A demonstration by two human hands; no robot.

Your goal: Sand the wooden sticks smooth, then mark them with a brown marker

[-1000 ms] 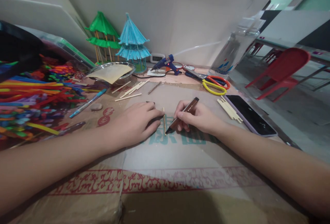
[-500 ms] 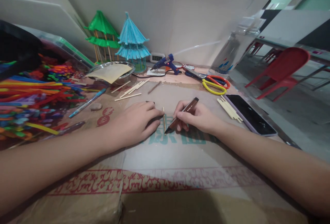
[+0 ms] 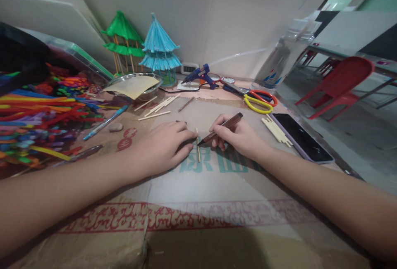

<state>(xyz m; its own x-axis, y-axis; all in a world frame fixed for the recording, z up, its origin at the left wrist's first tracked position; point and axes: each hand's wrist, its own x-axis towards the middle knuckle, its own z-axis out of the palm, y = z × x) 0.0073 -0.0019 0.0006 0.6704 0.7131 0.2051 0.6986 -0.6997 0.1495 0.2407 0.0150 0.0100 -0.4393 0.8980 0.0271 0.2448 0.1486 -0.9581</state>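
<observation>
My right hand (image 3: 238,136) holds a brown marker pen (image 3: 226,125) in a writing grip, its dark tip against a thin wooden stick (image 3: 198,154). The stick lies upright in the view on a translucent sheet over printed cardboard. Partly brown colouring shows along it. My left hand (image 3: 170,143) rests flat on the sheet with its fingers stretched out, the index fingertip touching the stick's left side near its upper part. A dark small end pokes out by the left fingers; what it belongs to is hidden.
Pale sticks (image 3: 161,106) and a brown stick (image 3: 186,104) lie ahead. To the right are cut sticks (image 3: 277,132), a phone (image 3: 302,137) and scissors (image 3: 258,103). A glue gun (image 3: 203,75), a metal bowl (image 3: 158,84) and model pavilions (image 3: 159,41) stand behind; pipe cleaners (image 3: 40,116) fill the left.
The marker tip has moved up along the stick, from its near end to around its middle, and the pen leans flatter. My left hand stays in place.
</observation>
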